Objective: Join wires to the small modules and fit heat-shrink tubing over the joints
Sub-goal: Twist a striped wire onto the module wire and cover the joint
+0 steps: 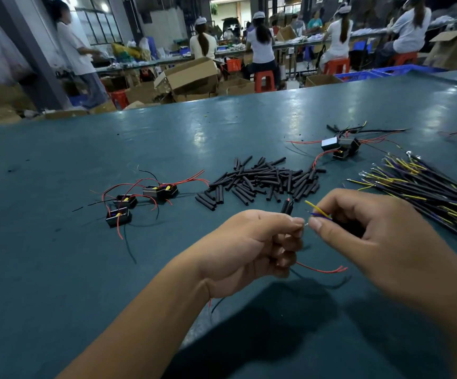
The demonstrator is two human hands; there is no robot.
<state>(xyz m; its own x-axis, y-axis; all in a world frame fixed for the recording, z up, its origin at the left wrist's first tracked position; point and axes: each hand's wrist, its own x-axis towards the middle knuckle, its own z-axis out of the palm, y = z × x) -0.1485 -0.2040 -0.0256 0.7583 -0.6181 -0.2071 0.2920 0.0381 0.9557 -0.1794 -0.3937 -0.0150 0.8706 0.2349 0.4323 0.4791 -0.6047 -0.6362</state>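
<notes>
My left hand (254, 242) is curled around a small module that it mostly hides, and pinches its wire with a black heat-shrink tube (287, 207) sticking up above the fingers. Red and black leads (323, 270) trail out below that hand. My right hand (372, 231) pinches a black cable whose yellow and purple wire ends (319, 212) point toward the left fingertips. The two pinches nearly touch above the teal table (112, 269).
A pile of black heat-shrink pieces (262, 179) lies just beyond my hands. Several small modules with red and black leads (142, 198) sit at left, more modules (339, 147) at the back right. A bundle of black cables with yellow and purple ends (427, 187) lies at right. People work at benches behind.
</notes>
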